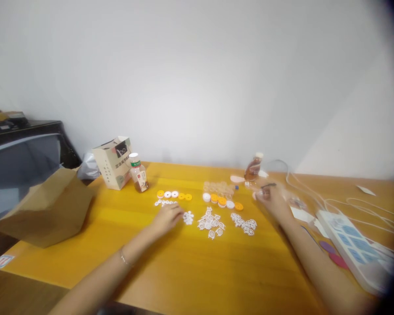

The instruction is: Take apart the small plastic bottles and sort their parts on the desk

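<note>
My left hand point(166, 218) is low over the table with its fingers drawn together. Its fingertips are beside a small cluster of white plastic pieces point(188, 218); what they pinch, if anything, is too small to make out. Farther right, my right hand point(269, 200) is blurred, fingers bent inward, by a dark slim object point(268, 185). Whatever it grips is unclear. Between the hands are a pile of white openwork pieces point(210, 222) and a second white pile point(244, 224). Behind them runs a row of orange and white round discs point(222, 201). More such discs point(174, 194) stand beyond my left hand.
A bottle with a white cap point(139, 175) stands before a cream paper box point(113, 164). A brown bottle point(253, 167) is at the back right. Cables and a white power strip point(351, 245) lie on the right. An open brown bag point(49, 205) occupies the left.
</note>
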`<state>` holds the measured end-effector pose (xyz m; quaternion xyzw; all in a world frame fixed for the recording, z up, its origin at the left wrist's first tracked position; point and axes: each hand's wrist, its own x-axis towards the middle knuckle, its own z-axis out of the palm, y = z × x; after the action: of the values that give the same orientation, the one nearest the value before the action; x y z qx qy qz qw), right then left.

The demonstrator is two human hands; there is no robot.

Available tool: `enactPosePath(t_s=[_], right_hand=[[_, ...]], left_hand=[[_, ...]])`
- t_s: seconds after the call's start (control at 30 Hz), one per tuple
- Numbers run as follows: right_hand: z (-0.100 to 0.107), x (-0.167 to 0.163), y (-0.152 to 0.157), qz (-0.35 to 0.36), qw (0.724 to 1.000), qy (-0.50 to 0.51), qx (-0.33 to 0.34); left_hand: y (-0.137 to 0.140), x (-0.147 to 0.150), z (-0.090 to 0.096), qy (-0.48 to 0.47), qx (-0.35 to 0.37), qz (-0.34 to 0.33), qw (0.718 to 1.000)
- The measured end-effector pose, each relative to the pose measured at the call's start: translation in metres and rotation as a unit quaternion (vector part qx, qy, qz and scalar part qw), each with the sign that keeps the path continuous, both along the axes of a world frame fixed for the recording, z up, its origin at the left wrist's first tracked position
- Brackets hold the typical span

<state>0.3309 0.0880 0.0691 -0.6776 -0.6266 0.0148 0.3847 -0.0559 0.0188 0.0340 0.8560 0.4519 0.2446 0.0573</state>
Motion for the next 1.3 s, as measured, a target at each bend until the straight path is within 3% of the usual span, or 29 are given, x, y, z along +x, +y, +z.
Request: enactPosePath(t_s=[0.13,0.3,0.47,0.7,0.8,0.93,1.0,1.13,1.3], right_hand=[[0.002,-0.038,-0.044,0.161,0.984,0.066,-0.039],[-0.009,-0.095,-0.099,0.31,0.943,0.078,-0.091],[-0.025,-0.127,-0.125,0.379,0.91,0.105,-0.132],[-0.04,-0.139,-0.131,0.413,0.888,0.129,-0.155],[-0.039,-0.141,-0.13,0.415,0.887,0.13,-0.157],[-0.038,-0.142,-0.128,0.422,0.887,0.121,-0.143],[-0.039,-0.143,-0.126,0.417,0.895,0.104,-0.121],[-0.045,-0.142,-0.125,0.403,0.906,0.083,-0.1],[-0.052,-0.143,-0.13,0.408,0.895,0.113,-0.137]], left_hand=[[0.023,-0.029,0.001,-0.015,-0.037,0.092,0.995],[0.03,-0.036,0.003,0.03,-0.062,0.146,0.987],[0.029,-0.034,0.003,0.043,-0.065,0.17,0.982],[0.029,-0.037,0.004,0.034,-0.054,0.187,0.98],[0.017,-0.029,0.01,-0.019,-0.037,0.131,0.991],[-0.02,0.0,0.014,-0.06,-0.068,-0.061,0.994],[-0.039,0.021,0.011,-0.038,-0.061,-0.102,0.992],[-0.058,0.055,-0.007,-0.022,-0.062,-0.094,0.993],[-0.054,0.068,-0.029,-0.087,-0.093,-0.074,0.989]])
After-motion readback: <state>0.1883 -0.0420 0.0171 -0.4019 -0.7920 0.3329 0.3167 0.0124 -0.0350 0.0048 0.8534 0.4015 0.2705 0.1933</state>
